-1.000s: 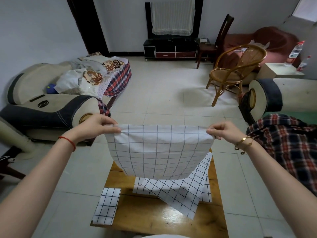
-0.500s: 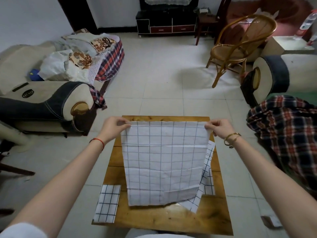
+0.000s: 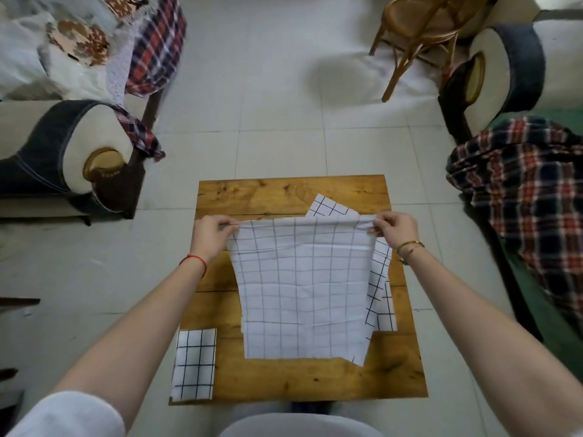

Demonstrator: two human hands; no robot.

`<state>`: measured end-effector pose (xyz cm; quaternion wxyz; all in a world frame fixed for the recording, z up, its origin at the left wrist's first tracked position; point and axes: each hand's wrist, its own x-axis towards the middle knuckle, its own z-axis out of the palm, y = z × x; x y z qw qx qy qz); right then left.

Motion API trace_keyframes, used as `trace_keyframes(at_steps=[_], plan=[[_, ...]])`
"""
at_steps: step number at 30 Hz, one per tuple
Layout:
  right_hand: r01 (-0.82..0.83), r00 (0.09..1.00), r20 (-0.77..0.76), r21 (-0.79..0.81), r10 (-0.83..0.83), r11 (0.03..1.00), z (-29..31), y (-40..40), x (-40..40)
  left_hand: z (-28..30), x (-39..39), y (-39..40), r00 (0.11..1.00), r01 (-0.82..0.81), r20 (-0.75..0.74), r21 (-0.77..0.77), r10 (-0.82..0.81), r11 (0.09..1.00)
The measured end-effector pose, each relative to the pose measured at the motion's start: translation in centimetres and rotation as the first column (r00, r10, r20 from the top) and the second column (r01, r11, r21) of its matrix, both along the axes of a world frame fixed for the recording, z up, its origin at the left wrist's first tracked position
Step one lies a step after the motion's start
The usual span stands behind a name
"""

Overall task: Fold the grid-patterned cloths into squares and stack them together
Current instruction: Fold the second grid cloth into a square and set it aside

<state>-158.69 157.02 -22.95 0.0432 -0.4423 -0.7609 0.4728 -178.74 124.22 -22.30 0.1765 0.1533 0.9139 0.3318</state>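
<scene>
A white grid-patterned cloth [image 3: 303, 291] hangs down over the small wooden table [image 3: 284, 193], its lower edge lying near the table's front. My left hand [image 3: 211, 236] pinches its top left corner and my right hand [image 3: 396, 231] pinches its top right corner. Beneath it lies another grid cloth [image 3: 380, 298], unfolded, showing at the right side and behind the top edge. A folded grid cloth [image 3: 194, 362] rests on the table's front left corner.
A cream and dark blue sofa arm [image 3: 72, 159] stands left of the table. A red plaid blanket [image 3: 523, 197] lies on a green seat at right. A rattan chair [image 3: 419, 36] stands on the tiled floor at the back right.
Both hands lowered the cloth and drew it toward me, so its lower part now lies on the table. The view tilted further down.
</scene>
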Motion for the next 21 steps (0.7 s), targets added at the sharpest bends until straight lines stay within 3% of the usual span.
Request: trace_keyframes(at_steps=[4, 11, 16, 21], plan=[[-0.01, 1.0, -0.013, 0.121, 0.011, 0.993, -0.6, -0.7, -0.5, -0.6, 0.1, -0.2, 1.0, -0.012, -0.025, -0.003, 0.012, 1.0], [-0.034, 0.999, -0.032, 0.044, 0.035, 0.998, -2.4, -1.6, 0.9, -1.7, 1.7, -2.2, 1.0, -0.016, -0.004, -0.028, 0.016, 0.999], [-0.043, 0.998, 0.044, -0.003, 0.043, 0.999, -3.5, -3.0, 4.1, -2.8, 5.1, -4.0, 0.997, 0.023, 0.07, -0.04, -0.021, 0.999], [-0.162, 0.967, 0.197, -0.023, 0.163, 0.987, -5.8, -4.8, 9.0, -5.7, 9.3, -6.8, 0.983, 0.137, 0.142, -0.131, -0.118, 0.982]])
